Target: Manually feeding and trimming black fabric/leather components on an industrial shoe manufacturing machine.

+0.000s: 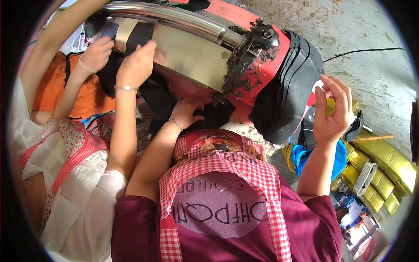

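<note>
My left hand (187, 112) lies with its fingers spread on black material (214, 114) at the lower edge of a red machine (244, 98). The machine has a chrome roller (183, 18) and a shiny flat metal plate (192, 56). My right hand (334, 107) is raised at the right, fingers bent and thumb apart. Its fingertips are near a stack of black, rounded sheets (283, 83) draped over the machine's right end. A small white patch shows by those fingertips; I cannot make out what it is.
At the left a co-worker's hands (137, 63) hold a black piece at the plate. Dark grime cakes the roller's end block (251, 54). Orange fabric (50, 94) is at the left. To the right are a blue basket (338, 161), gold padded bundles (384, 161) and a thin black cable (362, 51).
</note>
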Tool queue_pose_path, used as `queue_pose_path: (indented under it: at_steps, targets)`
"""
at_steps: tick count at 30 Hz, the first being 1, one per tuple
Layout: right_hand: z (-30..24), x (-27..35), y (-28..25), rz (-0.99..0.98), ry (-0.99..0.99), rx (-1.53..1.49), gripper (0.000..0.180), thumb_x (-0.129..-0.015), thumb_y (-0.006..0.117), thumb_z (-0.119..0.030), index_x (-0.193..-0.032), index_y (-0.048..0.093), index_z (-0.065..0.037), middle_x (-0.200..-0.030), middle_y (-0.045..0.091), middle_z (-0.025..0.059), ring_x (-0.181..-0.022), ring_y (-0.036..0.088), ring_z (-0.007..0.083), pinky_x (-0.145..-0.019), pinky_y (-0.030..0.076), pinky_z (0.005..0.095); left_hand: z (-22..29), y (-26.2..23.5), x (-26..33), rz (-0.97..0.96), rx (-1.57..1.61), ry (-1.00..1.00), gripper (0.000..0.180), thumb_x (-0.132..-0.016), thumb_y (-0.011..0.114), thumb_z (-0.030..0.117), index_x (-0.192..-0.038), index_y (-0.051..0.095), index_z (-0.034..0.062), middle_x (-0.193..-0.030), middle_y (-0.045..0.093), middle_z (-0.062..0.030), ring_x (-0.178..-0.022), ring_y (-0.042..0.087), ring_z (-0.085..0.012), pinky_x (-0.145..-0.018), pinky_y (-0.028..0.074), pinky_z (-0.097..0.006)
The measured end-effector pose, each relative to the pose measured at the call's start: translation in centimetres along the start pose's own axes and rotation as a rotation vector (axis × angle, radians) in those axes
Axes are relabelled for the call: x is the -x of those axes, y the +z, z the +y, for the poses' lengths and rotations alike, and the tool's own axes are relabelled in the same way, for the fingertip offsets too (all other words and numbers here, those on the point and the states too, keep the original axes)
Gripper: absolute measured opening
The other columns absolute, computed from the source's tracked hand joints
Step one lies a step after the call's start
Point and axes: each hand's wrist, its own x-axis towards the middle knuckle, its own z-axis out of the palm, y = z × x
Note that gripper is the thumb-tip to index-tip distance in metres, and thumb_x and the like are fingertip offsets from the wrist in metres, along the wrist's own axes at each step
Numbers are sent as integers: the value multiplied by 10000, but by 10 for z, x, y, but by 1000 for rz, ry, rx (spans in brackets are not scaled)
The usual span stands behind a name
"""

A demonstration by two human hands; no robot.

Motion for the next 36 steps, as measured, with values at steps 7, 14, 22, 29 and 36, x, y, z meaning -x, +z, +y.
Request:
queue_pose_path:
  at_steps: [7,14,22,29,36]
  targets:
    - [-6,-40,16,-19,-104,-14,242,-830,760,57,-1055,759,-32,-1037,725,130,-816,663,175,-671,538,278,23,0,1,35,-110,112,301,-738,851,356,-973,744,203,-1081,678,6,-1132,601,-229,-1004,398,-423]
    - [-23,-86,38,-40,-273,-83,195,-855,766,6,-1043,762,-43,-1034,733,100,-848,687,185,-667,558,272,19,-6,13,89,21,160,218,-789,819,269,-984,792,176,-1041,733,-13,-1125,611,-223,-992,387,-415]
    - [-5,-169,76,-477,-198,-82,252,-982,673,-195,-1165,719,-27,-1075,733,81,-938,677,145,-834,530,317,70,-119,49,166,762,33,135,-915,738,84,-1022,757,3,-1020,747,-106,-942,702,-180,-858,537,-307]
    - [42,-201,208,-1339,-51,-371,291,-1018,630,-255,-1196,696,-34,-1066,718,63,-956,666,136,-841,544,320,49,-162,-5,331,903,-265,364,-946,736,50,-1261,570,-26,-1085,703,-88,-1017,675,-137,-852,555,-285]
    - [73,-188,266,-1561,333,-554,385,-1024,654,-284,-1217,629,49,-1065,692,116,-964,665,197,-860,564,364,49,-193,-94,351,242,-276,585,-789,903,267,-1212,591,12,-1142,709,-194,-1033,710,-302,-888,563,-409]
